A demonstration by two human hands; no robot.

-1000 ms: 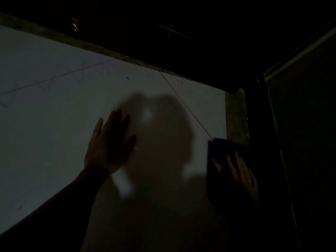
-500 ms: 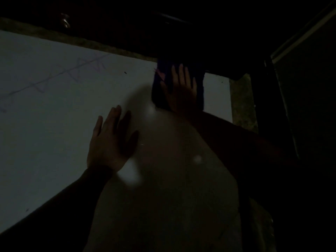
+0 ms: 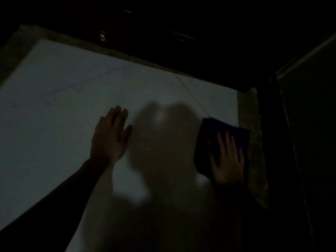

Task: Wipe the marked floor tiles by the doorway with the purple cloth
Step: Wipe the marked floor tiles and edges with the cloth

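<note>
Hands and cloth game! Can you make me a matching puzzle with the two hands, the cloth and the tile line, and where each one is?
Things:
1. left hand
2. right hand
3. purple cloth
4. tile line

Places:
A. under a flat hand, by the right edge of the floor
B. flat on bare tile
C. running up from the cloth's far corner
D. pressing on the cloth

Pairs: 1-B, 2-D, 3-A, 4-C

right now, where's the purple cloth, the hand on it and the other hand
purple cloth (image 3: 218, 130): head view, bare upper part beyond the fingers
right hand (image 3: 227, 160): head view, back of the hand, flat on the cloth
left hand (image 3: 109, 137): head view, back of the hand, flat on the tile
</note>
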